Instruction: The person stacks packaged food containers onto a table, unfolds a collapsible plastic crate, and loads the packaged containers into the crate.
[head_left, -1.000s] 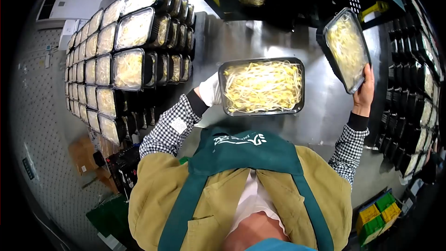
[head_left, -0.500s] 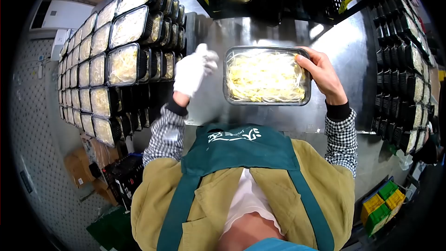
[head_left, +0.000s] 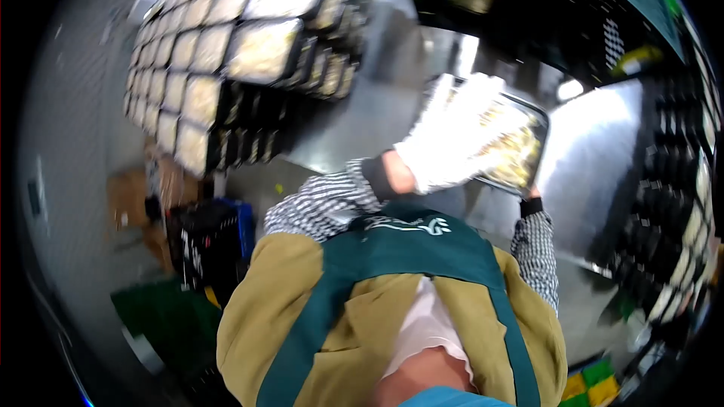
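Steel table (head_left: 599,132) | filled packs (head_left: 202,99): stacked | sprout pack (head_left: 517,152): unstacked | left hand (head_left: 452,139): fingers outstretched over it | right hand (head_left: 534,193): fingers hidden, cannot tell

My left grip (head_left: 456,136) wears white, matt cloth, its weave lost to blur. Near it, the tray (head_left: 541,143) looks like black plastic with a glossy rim. The bench (head_left: 596,143) is smooth metal, mirror-bright in patches. At eleven o'clock, the stacked packs (head_left: 260,51) show shiny clear plastic faces. My apron (head_left: 430,245) is matt cloth; at nine o'clock, a box (head_left: 128,200) looks like dull cardboard.
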Tool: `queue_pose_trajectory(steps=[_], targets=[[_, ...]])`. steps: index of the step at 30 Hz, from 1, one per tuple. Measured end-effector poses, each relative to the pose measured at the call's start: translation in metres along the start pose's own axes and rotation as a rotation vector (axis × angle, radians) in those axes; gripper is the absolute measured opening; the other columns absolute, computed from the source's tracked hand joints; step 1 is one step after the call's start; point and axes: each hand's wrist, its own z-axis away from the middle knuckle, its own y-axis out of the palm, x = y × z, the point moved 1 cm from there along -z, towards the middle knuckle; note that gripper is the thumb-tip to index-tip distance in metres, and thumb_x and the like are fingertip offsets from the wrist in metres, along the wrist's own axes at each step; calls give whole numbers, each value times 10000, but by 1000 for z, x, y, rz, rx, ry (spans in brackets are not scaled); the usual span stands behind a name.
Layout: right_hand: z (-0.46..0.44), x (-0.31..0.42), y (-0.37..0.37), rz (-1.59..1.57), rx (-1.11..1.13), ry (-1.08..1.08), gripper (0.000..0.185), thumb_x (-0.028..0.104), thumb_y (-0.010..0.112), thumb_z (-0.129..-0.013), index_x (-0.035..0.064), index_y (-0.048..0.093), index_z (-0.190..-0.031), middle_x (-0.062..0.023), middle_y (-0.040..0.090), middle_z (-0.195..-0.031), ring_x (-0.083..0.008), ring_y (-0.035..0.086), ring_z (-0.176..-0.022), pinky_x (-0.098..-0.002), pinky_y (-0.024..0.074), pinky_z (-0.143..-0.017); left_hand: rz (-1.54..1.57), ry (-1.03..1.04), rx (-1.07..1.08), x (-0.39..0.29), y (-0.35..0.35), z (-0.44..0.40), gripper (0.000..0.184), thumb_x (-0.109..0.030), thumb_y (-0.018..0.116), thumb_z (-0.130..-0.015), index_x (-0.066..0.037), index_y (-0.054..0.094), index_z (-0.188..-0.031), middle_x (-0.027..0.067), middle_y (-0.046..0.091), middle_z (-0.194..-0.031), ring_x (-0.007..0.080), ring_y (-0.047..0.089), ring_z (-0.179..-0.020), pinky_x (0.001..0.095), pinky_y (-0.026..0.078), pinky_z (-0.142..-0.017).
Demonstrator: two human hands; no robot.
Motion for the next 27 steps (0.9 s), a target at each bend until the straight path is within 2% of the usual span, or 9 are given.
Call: queue_pose_trajectory(steps=[3,8,12,14,16,18,24,26,27], targets=[[-11,-22,6,115,12,-78,215,149,522,-905,-38,554,-1007,-157,587,-770,-194,572,-717,-320,470,-641,39,-8,-74,-6,-6,20,541,-460,486,-876,-225,444,-1362,196,233,-1485,380,207,-1374,599,121,-1066],[-55,-57,88,211,14,-280,212,134,531,-892,-36,555,-1016,-152,573,-745,-215,555,-691,-337,459,-627,-85,-64,-35,27,-39,83,566,-440,511,-871,-199,424,-1376,211,262,-1465,400,260,-1344,596,165,-1061],[-99,-93,204,259,-60,-496,211,122,538,-882,-35,555,-1022,-147,562,-726,-232,542,-670,-351,449,-615,-187,-277,97,64,-83,149,595,-188,563,-812,-204,413,-1387,217,272,-1458,401,295,-1328,556,198,-1063],[-103,-68,264,307,-158,-378,265,155,541,-884,-29,549,-1074,-165,575,-697,-294,524,-589,-391,443,-593,-366,-394,56,82,-99,183,644,-49,527,-775,-244,426,-1380,210,279,-1458,403,310,-1319,538,216,-1060],[-115,-56,316,289,-197,-176,344,229,561,-873,-21,544,-1109,-183,610,-763,-326,591,-688,-403,463,-651,-363,-488,-9,108,-107,209,678,20,497,-767,-278,437,-1373,208,280,-1458,409,309,-1316,528,218,-1061],[-140,-62,356,340,-333,-240,351,246,541,-876,-6,546,-1121,-186,624,-793,-349,604,-745,-421,467,-703,-375,-529,-48,134,-113,224,691,32,475,-769,-277,424,-1386,200,284,-1461,405,298,-1324,525,206,-1066],[-161,-24,419,296,-377,-117,369,239,531,-866,21,524,-1164,-180,632,-814,-335,608,-758,-410,466,-713,-387,-580,-141,175,-123,237,687,26,471,-777,-305,425,-1377,142,303,-1470,349,296,-1341,561,152,-1077],[-167,-36,420,268,-360,-93,379,245,532,-885,9,517,-1181,-176,632,-817,-321,616,-776,-391,474,-733,-344,-517,-290,177,-127,241,608,27,490,-764,-236,511,-1312,130,439,-1381,304,398,-1288,520,203,-1081],[-171,-45,418,200,-282,-118,359,249,525,-904,9,525,-1170,-143,620,-803,-262,598,-738,-357,474,-687,-294,-476,-356,180,-127,246,570,13,503,-765,-204,532,-1291,130,477,-1346,298,429,-1266,509,222,-1077]])
